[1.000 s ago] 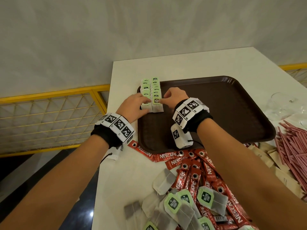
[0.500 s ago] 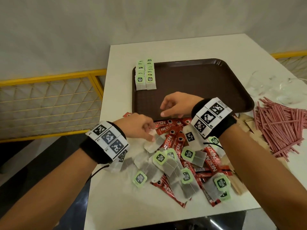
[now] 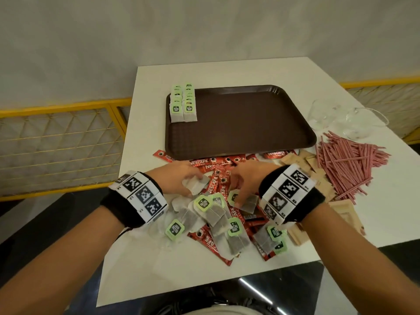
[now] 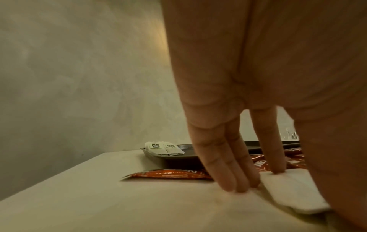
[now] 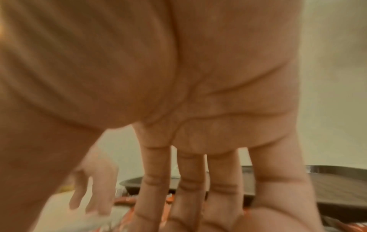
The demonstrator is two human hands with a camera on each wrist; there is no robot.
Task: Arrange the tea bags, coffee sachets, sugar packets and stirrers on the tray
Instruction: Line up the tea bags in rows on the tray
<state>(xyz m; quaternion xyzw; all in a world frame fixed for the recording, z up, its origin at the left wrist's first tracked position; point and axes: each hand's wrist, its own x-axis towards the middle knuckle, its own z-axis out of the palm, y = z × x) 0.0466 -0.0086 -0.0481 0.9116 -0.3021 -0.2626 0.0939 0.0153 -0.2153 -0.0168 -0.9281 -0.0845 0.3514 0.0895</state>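
Both hands pulled back since a second ago, off the tea bag rows on the tray and down to the loose pile at the table's near edge.

Left hand [image 3: 175,178]: on a white tea bag [image 3: 197,184] at 9 o'clock of the pile; fingers [image 4: 228,175] straight in the left wrist view, tips down on the table and on the bag's edge, thumb side hidden. Looks like pressing, not a closed grip.

Tea bag rows [image 3: 183,103]: two neat rows, green tags up, at 10 o'clock on the brown tray [image 3: 250,123].

Loose pile [image 3: 222,221]: tea bags with green tags lying over red coffee sachets [image 3: 218,187], just off the tray's 6 o'clock rim.

Right hand [image 3: 247,180]: fingers reaching down onto a tea bag [image 3: 248,202] with green tag at the pile's middle; right wrist view blurred, fingers extended; pinching or only touching, cannot tell.

Brown sugar packets [image 3: 318,183]: at 4 o'clock of the tray, partly under the right wrist.

Pink stirrers [image 3: 347,162]: heaped at 3 o'clock on the white table [image 3: 141,269], beside clear glasses [image 3: 329,117].
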